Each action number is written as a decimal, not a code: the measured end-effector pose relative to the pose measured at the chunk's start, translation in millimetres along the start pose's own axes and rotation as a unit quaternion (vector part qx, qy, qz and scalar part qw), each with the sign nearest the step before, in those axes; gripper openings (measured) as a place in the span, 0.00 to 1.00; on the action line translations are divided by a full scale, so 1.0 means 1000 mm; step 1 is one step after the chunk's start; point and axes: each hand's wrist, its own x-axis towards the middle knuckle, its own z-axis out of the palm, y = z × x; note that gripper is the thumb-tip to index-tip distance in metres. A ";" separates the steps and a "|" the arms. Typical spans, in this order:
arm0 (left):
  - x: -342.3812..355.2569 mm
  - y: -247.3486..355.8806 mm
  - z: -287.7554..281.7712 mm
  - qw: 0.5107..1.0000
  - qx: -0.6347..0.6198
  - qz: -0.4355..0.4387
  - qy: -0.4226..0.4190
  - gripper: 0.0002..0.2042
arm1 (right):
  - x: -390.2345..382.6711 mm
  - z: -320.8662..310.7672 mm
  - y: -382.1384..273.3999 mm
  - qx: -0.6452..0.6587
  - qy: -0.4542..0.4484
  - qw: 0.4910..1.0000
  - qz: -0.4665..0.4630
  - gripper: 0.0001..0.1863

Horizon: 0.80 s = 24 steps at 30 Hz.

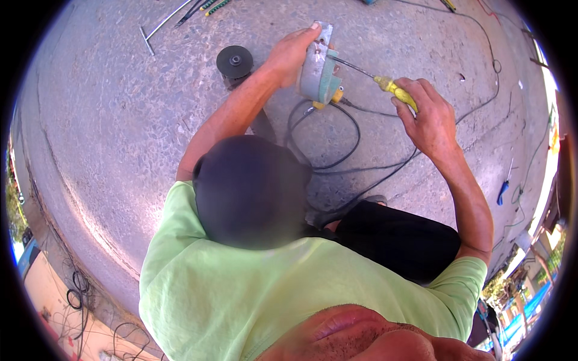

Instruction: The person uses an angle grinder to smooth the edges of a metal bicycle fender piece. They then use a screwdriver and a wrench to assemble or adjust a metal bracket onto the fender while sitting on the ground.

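In my left hand (290, 57) is a curved grey metal piece (313, 75) with a pale green part (330, 81) along its right side. My fingers are closed around its left edge, with the thumb near its top end. My right hand (430, 114) grips the yellow handle of a screwdriver (394, 91). The screwdriver's shaft points left, and its tip meets the right side of the held piece. Whether it sits in a screw is too small to tell. Just below the piece are yellow fittings (338, 95) on a dark cable (355, 141).
An angle grinder with a black disc (235, 60) lies beside my left forearm. Farther off are a T-handle wrench (158, 31) and green-handled tools (215, 6). A blue-handled screwdriver (503, 192) lies at right. Cables cross the concrete floor (120, 120). A blurred dark rounded shape (253, 192) blocks the lower middle.
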 end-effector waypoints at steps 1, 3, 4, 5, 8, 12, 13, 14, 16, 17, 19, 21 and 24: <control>0.000 0.000 0.000 1.000 0.002 0.002 -0.006 0.24 | 0.000 0.000 0.001 0.000 0.002 1.000 -0.004 0.16; -0.003 0.004 0.002 1.000 0.009 -0.011 0.000 0.24 | 0.002 -0.002 0.000 -0.022 -0.008 1.000 -0.004 0.17; -0.007 0.006 0.003 1.000 0.012 -0.017 0.004 0.24 | 0.003 -0.003 -0.002 -0.033 -0.013 0.999 -0.006 0.17; -0.009 0.004 0.005 0.997 0.080 0.004 0.009 0.23 | 0.001 -0.003 -0.003 -0.008 -0.029 0.999 0.021 0.16; -0.008 0.003 0.001 0.977 0.203 0.059 0.029 0.23 | 0.001 0.003 -0.007 0.099 -0.055 0.990 0.078 0.14; 0.004 -0.024 -0.011 0.994 0.102 0.036 -0.017 0.22 | -0.004 0.008 -0.005 0.248 -0.121 0.946 0.173 0.11; 0.003 -0.025 -0.012 0.995 0.086 0.027 -0.032 0.22 | -0.005 0.011 -0.003 0.263 -0.125 0.941 0.174 0.11; 0.002 -0.026 -0.013 0.995 0.088 0.031 -0.025 0.22 | -0.005 0.013 -0.003 0.279 -0.127 0.935 0.177 0.11; -0.003 -0.026 -0.010 0.995 0.090 0.036 -0.012 0.21 | -0.001 0.007 -0.003 0.312 -0.178 0.905 0.226 0.11; -0.005 -0.025 -0.008 0.992 0.120 0.038 0.000 0.21 | 0.001 0.006 -0.003 0.329 -0.201 0.888 0.251 0.11; -0.013 -0.019 0.000 0.984 0.176 0.038 0.014 0.21 | -0.001 0.008 -0.001 0.314 -0.205 0.891 0.254 0.12; -0.013 -0.014 -0.003 0.993 0.114 0.018 0.005 0.21 | -0.004 0.012 -0.001 0.254 -0.162 0.933 0.197 0.13; -0.007 -0.018 -0.013 0.993 0.112 0.023 -0.008 0.20 | -0.006 0.021 -0.001 0.122 -0.055 0.990 0.045 0.13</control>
